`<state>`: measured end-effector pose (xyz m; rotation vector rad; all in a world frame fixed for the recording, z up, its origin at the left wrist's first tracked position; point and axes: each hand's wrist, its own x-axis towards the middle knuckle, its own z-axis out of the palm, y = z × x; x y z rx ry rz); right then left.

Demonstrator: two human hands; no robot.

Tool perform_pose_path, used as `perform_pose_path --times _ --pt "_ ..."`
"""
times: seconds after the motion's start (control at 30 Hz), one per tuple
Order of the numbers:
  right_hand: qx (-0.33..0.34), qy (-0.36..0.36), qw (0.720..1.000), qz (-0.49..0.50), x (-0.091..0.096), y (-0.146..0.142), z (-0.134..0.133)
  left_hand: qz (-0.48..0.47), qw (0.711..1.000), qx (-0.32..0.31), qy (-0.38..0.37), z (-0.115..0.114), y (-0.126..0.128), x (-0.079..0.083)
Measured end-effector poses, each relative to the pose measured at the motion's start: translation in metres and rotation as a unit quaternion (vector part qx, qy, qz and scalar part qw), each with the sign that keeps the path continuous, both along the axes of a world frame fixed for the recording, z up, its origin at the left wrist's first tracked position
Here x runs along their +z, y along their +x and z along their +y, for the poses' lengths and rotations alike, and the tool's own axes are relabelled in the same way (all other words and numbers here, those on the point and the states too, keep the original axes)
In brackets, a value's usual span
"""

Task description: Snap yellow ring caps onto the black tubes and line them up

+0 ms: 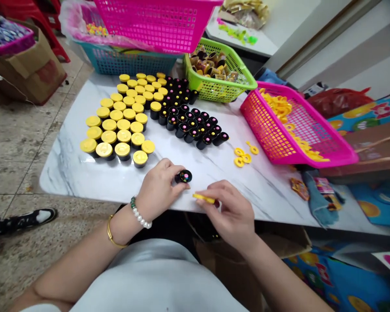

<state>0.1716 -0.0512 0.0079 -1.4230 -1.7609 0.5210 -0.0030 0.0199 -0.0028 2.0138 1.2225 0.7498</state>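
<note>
My left hand (pixel 159 186) grips a small black cup (pixel 183 176) by its side. The open mouth faces up, with pink and other coloured bits inside. In my right hand (pixel 232 212), pinched between thumb and fingers, is a flat yellow piece (pixel 204 198) seen edge-on; whether it is a cap or a ring I cannot tell. It is apart from the cup, just to its lower right. Beyond my hands stand open black cups (pixel 191 123) holding pink or yellow bits. To their left are rows of black cups with yellow caps (pixel 116 115).
Several loose yellow rings (pixel 246 158) lie on the white marbled table (pixel 71 169). A pink basket (pixel 341 154) of yellow pieces stands right. A green basket (pixel 221 89) of small brown-gold cups and a stacked pink basket (pixel 156 26) are at the back. A blue cloth (pixel 320 203) lies right.
</note>
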Motion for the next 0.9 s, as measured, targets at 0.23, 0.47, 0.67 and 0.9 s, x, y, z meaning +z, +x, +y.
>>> perform_pose_path --times 0.23,0.47,0.67,0.9 --pt "0.018 -0.105 0.988 0.112 0.013 -0.005 0.041 -0.001 1.000 -0.019 -0.025 0.001 -0.001 0.002" --pt "-0.004 -0.167 0.978 0.129 0.011 -0.007 0.059 0.011 0.999 -0.021 -0.023 0.002 -0.001 0.001" --pt "-0.019 -0.213 0.962 0.168 0.010 -0.011 0.064 0.034 0.998 -0.043 -0.035 0.003 -0.001 0.005" --pt "-0.034 -0.265 0.929 0.257 0.000 -0.013 0.061 0.028 0.999 -0.034 -0.026 0.003 0.000 0.001"
